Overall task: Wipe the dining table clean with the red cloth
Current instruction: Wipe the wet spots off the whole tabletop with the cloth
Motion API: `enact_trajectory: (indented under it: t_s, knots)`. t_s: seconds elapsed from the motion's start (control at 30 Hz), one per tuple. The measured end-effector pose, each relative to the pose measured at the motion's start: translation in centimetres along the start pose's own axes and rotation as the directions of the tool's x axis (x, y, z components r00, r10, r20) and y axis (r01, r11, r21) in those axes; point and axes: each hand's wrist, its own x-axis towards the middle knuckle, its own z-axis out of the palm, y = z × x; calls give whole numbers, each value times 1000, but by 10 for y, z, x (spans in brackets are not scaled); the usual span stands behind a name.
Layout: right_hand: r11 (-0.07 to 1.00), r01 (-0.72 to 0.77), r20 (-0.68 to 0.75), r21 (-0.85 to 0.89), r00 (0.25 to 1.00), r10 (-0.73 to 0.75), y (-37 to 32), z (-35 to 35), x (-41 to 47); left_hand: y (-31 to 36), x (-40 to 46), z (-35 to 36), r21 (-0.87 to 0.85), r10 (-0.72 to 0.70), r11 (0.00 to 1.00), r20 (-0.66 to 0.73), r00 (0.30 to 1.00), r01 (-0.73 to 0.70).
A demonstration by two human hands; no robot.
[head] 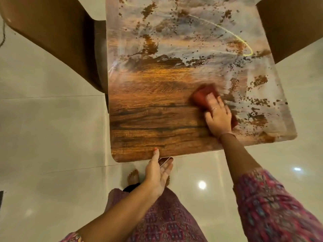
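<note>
**A:** Your right hand [218, 116] is spread flat, palm down, pressing the red cloth [203, 96] onto the surface [148, 119]. The fingers aren't curled round it; they pin it by pressure, and the cloth sticks out past your fingertips, blurred.

**B:** And the left hand [158, 173]?

**A:** Open and holding nothing. Its thumb rests on the near edge of the surface and the fingers hang below, so I'd say you're bracing yourself there.

**B:** Which step are you in?

**A:** Mid-wipe, I judge. The near left part shows bare wood grain, while a pale film [183, 32] with brown flecks covers the far half and the right side. The cloth sits at the border between the two, on the right of the middle.

**B:** So what does the next move need?

**A:** Keep the palm flat and carry the cloth rightward into the flecked strip near the right edge, then work away from you. You'll likely have to lean or step round, since a chair [52, 41] stands at the left side and another [288, 23] at the far right.
</note>
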Motion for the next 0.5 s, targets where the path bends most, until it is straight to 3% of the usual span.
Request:
enact_trajectory:
  t_s: [0.07,0.1,0.13,0.2,0.23,0.27,0.33,0.4,0.5]
  knots:
    - [941,-335,-105,49,935,339,-13,1,19,-10,0,6,18,-16,1000,16,1000,16]
    - [919,-391,-128,51,910,395,-25,8,19,-17,0,9,32,-22,999,12,1000,22]
    - [933,-357,-146,46,922,360,-38,17,10,-25,1,13,46,-25,999,-2,1000,25]
    - [999,-27,-93,21,995,28,-58,35,-31,-40,2,20,64,-19,998,-39,999,21]
    - [981,192,-22,-13,981,-193,-55,40,-61,-48,4,25,76,-5,997,-55,998,10]
    - [922,383,38,-50,923,-382,-42,39,-86,-56,6,30,88,8,996,-68,998,-2]
    - [820,569,126,-57,819,-560,11,23,-101,-71,10,41,94,13,996,-93,996,-4]
    - [862,502,139,-69,860,-490,68,-2,-80,-81,14,53,78,-14,997,-102,995,22]
    - [982,158,40,-107,987,-155,138,-35,-22,-106,17,80,1,-38,999,-52,998,38]
